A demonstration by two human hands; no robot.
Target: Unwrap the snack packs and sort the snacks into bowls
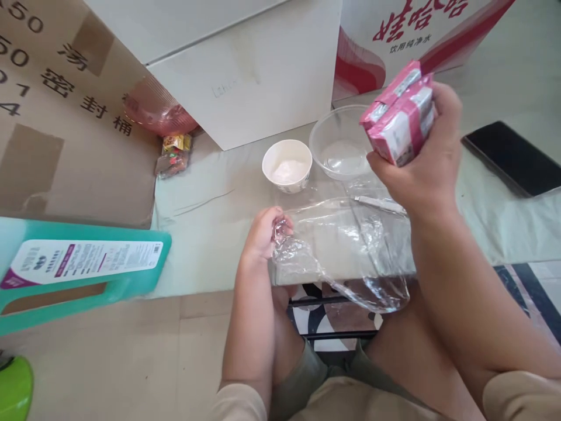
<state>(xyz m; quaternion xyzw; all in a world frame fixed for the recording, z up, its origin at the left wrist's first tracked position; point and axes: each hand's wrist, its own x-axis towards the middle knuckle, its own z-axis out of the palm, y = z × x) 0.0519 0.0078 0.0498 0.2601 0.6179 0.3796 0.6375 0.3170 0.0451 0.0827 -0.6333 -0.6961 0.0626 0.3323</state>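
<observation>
My right hand [432,152] is raised above the table, closed around pink-and-white wrapped packets [401,114] pressed side by side. Low at the table's front edge, my left hand [267,231] grips the bunched end of a clear plastic bag [337,234]. The bag spreads out to the right and hangs over the edge above my lap. On top of the bag, partly under my right wrist, lies a thin silvery tool [379,204]; its kind is unclear. Behind the bag stand a paper cup [287,165] with something whitish inside and a clear plastic bowl [337,146].
A black phone [515,156] lies to the right. At the back are a white box [249,76] and a red-and-white carton [403,41]. A brown carton [74,169], a teal jug [153,251] and small snack packets [174,155] are at the left.
</observation>
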